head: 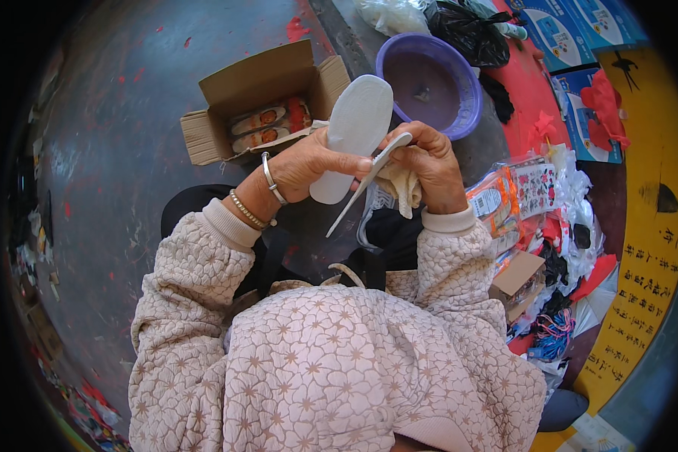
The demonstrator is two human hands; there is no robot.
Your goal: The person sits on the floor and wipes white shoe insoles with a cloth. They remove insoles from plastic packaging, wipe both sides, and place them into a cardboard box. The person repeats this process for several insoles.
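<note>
Before my lap, my left hand (308, 161) grips a white shoe sole (361, 116), its broad face turned up towards me. A bangle and a beaded bracelet circle that wrist. My right hand (432, 161) pinches a second white sole (367, 186), seen nearly edge-on and slanting down to the left. My left thumb reaches to this second sole's edge; whether it presses on it I cannot tell. Below my right fingers hangs a crumpled cream cloth (401, 186), held in the same hand. Part of the first sole is hidden behind my left thumb.
An open cardboard box (254, 73) holding patterned shoes or soles (260, 130) stands beyond my left hand. Behind my right hand is a purple basin (474, 107) of murky water. Plastic packets (494, 198), a small carton (517, 277) and coloured thread (553, 333) crowd the right.
</note>
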